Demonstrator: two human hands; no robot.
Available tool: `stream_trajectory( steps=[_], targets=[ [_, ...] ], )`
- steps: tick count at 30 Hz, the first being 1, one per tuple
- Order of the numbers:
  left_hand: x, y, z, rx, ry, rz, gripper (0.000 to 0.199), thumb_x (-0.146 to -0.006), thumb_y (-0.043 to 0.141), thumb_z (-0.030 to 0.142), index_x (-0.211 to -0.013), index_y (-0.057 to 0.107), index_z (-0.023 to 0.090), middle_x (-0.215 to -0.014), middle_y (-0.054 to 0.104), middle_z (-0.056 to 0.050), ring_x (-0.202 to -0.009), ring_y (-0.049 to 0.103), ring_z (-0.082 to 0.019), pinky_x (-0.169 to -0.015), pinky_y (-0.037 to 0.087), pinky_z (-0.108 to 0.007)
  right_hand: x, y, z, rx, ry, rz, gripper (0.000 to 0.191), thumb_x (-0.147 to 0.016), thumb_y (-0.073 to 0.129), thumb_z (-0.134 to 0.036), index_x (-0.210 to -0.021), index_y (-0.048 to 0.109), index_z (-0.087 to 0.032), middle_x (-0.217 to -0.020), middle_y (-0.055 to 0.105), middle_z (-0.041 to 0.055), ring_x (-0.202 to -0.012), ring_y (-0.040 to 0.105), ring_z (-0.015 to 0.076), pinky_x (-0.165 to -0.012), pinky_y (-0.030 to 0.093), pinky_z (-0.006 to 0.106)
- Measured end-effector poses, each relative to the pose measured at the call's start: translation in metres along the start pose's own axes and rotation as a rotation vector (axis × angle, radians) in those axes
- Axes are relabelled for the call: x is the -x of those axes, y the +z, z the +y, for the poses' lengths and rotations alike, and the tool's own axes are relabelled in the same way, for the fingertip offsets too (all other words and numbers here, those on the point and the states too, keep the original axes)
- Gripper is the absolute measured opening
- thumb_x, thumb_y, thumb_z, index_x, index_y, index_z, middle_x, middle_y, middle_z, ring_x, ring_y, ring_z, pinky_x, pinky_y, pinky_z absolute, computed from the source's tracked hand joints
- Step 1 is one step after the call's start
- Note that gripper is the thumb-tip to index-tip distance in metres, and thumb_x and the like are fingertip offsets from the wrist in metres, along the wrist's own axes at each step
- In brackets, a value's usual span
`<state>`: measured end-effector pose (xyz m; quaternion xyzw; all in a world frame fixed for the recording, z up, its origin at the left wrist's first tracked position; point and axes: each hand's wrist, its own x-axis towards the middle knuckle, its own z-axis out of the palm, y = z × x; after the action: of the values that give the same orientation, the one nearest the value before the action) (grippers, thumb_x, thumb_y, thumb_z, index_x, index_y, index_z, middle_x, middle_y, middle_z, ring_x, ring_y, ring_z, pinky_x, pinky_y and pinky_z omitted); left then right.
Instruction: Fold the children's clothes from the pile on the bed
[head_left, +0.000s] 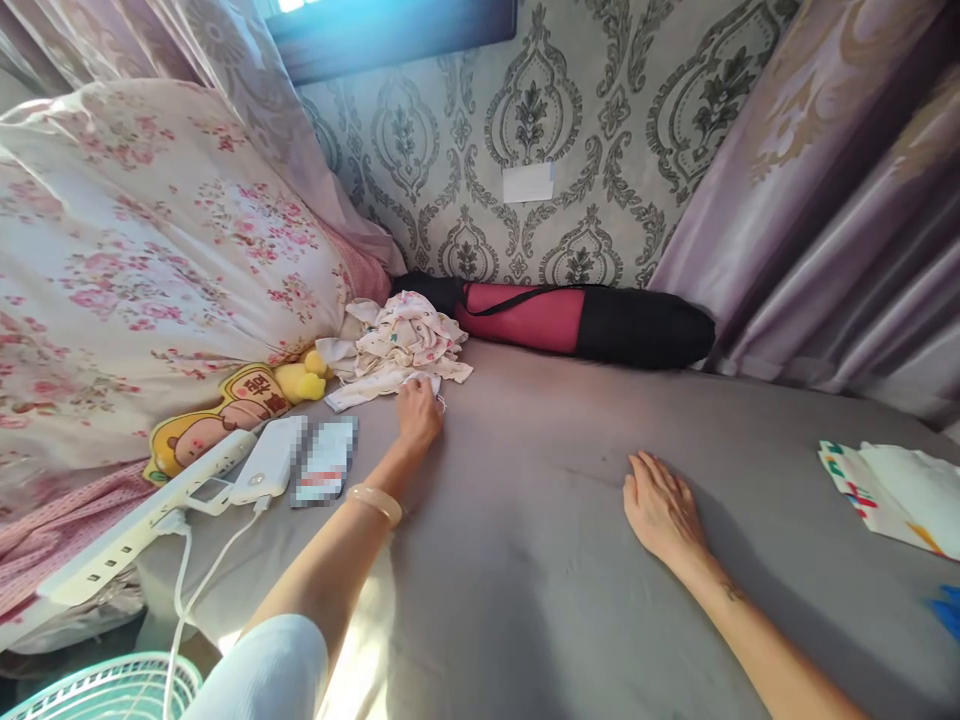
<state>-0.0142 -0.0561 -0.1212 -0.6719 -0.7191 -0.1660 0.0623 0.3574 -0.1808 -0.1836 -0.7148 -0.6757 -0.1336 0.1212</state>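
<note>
At the front edge of a heap of crumpled pale clothes point(405, 335) with small coloured prints, my left hand point(420, 408) has its fingers curled on a bit of white cloth. Its fingertips are partly hidden, and the garment's exact kind cannot be made out. My right hand point(664, 505) rests palm down on the grey bed sheet point(525, 500), fingers stretched out and nothing in them. To the far right of it lies a folded white cloth point(904, 490) with a colourful print.
Against the wall lies a long red and black bag point(525, 318). On the left are a yellow plush toy point(225, 415), a white power strip point(142, 530), a white power bank point(270, 460) with a cable, and a blurred-out phone-like object point(325, 460). A green plastic basket point(112, 675) stands below.
</note>
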Motion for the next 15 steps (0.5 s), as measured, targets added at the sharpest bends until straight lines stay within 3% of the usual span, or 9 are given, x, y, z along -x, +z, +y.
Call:
stream_trajectory(
  steps=[2,6,15],
  targets=[
    [-0.005,-0.003,-0.009,-0.04,-0.09,-0.034,0.042,-0.088,0.049,0.028,-0.126,0.05,0.008,-0.127,0.052,-0.023,-0.118,0.048,-0.035,-0.095,0.039,-0.042,0.0,0.0,0.0,-0.014,0.004,-0.013,0.05,-0.097,0.023,-0.024,-0.131,0.055,-0.009,-0.141,0.053,0.0176,-0.132,0.046,0.0287,-0.109,0.033,0.047],
    [-0.008,-0.006,-0.008,-0.002,-0.008,-0.275,0.029,-0.093,0.038,0.021,-0.104,0.061,0.008,-0.111,0.062,-0.022,-0.11,0.055,-0.031,-0.092,0.039,-0.036,0.0,0.001,0.002,-0.032,0.004,-0.019,0.049,-0.096,0.025,-0.024,-0.132,0.055,-0.009,-0.142,0.053,0.0177,-0.133,0.045,0.0289,-0.109,0.032,0.047],
    [0.03,-0.01,0.042,0.225,0.169,-0.358,0.018,-0.089,0.043,0.018,-0.086,0.06,0.014,-0.093,0.065,-0.014,-0.094,0.059,-0.026,-0.082,0.041,-0.035,0.0,0.002,0.001,-0.029,0.003,-0.01,0.047,-0.096,0.026,-0.023,-0.13,0.055,-0.009,-0.141,0.053,0.0174,-0.133,0.046,0.0284,-0.11,0.031,0.046]
  ],
)
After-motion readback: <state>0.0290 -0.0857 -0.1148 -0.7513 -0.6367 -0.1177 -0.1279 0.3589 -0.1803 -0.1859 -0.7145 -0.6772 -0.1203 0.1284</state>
